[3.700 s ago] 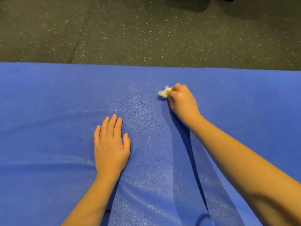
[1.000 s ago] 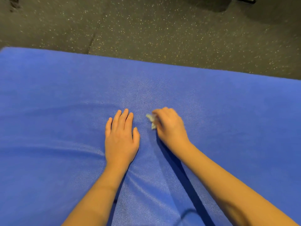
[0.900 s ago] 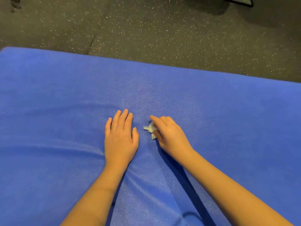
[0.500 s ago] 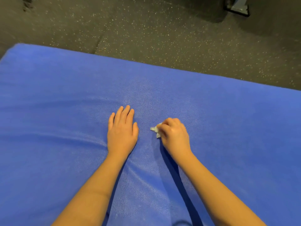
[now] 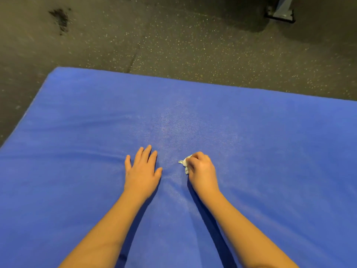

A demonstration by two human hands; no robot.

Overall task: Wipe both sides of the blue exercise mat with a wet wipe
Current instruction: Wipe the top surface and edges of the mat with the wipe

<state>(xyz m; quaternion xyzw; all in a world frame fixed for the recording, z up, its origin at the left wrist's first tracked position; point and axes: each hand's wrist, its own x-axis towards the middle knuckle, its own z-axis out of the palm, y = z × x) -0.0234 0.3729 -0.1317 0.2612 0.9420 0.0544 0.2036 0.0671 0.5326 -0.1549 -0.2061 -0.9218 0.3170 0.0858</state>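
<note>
Blue exercise mat (image 5: 270, 142) is lying flat on the speckled floor (image 5: 193, 45). On it, the left hand (image 5: 142, 172) is pressing down with fingers straight and relaxed; just beside, the right hand (image 5: 201, 171) is gripping a crumpled wet wipe (image 5: 185, 164) against the mat.
</note>
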